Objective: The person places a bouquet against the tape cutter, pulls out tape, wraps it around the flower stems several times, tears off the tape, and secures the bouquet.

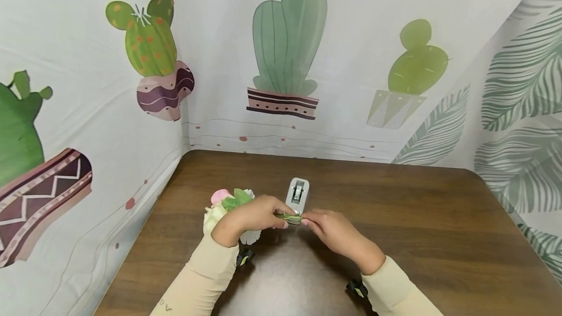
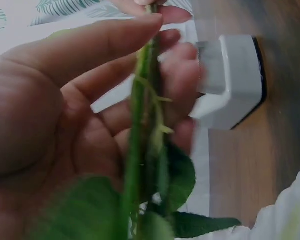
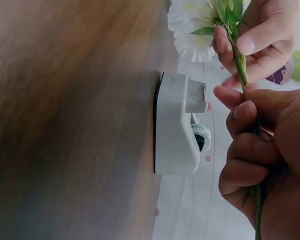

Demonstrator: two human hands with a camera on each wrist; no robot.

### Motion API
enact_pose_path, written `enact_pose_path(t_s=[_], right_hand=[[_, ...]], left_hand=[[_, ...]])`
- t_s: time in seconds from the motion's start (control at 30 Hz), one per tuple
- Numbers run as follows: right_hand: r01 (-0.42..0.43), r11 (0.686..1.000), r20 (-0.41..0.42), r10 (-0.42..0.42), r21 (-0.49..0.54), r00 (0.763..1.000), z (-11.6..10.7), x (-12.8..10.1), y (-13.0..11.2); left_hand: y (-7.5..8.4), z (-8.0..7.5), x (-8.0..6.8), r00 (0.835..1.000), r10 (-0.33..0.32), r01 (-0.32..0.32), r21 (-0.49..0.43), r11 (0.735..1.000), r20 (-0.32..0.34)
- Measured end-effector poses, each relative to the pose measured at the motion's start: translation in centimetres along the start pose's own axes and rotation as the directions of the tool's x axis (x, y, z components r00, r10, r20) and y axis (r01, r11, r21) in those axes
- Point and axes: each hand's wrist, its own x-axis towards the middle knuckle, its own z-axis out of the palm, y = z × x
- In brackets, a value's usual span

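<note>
A bunch of artificial flowers (image 1: 228, 202) with pink and white blooms and green leaves lies sideways just above the table. My left hand (image 1: 277, 216) grips its green stems (image 1: 288, 217) near the leaves, thumb on top. In the left wrist view the stems (image 2: 142, 120) run across my left palm and fingers (image 2: 110, 55). My right hand (image 1: 309, 220) curls round the stem ends (image 3: 240, 62), next to the left hand (image 3: 262, 35). A white tape dispenser (image 1: 297, 193) stands on the table right behind both hands, and the right wrist view shows this dispenser (image 3: 176, 125) too.
The brown wooden table (image 1: 417, 218) ends at a cloth backdrop printed with cacti (image 1: 287, 43) at the back and left, and with leaves (image 1: 522, 91) on the right. A white bloom (image 3: 192, 25) hangs over the table beside the dispenser.
</note>
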Motion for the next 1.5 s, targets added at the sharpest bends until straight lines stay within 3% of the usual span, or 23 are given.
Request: enact_pose_path(t_s=[0.17,0.33,0.8,0.93,1.2,1.5], right_hand=[[-0.046,0.997,0.017,0.045,0.065,0.999,-0.1,0.2,0.2],[-0.086,0.989,0.05,0.08,0.123,0.996,-0.5,0.4,0.4],[-0.074,0.989,0.105,0.06,0.131,0.993,0.9,0.6,0.6],[-0.093,0.988,0.07,0.084,0.126,0.994,1.0,0.5,0.6],[-0.178,0.978,-0.12,0.19,0.109,0.974,1.1,1.1,0.4],[-0.214,0.968,-0.093,0.227,0.13,0.969,1.8,2.1,0.3]], left_hand=[[-0.4,-0.1,0.3,0.998,0.006,-0.01,-0.073,0.997,-0.067],[-0.9,-0.2,0.5,0.996,0.013,-0.026,-0.145,0.989,-0.088],[-2.5,0.1,0.9,0.998,-0.033,0.021,-0.19,0.982,-0.059],[-2.8,0.1,0.9,0.998,-0.034,0.025,-0.18,0.983,-0.049],[-3.5,0.1,1.1,0.999,-0.039,0.034,-0.173,0.984,-0.022],[-3.5,0.3,1.1,0.999,-0.048,0.044,-0.167,0.985,-0.023]])
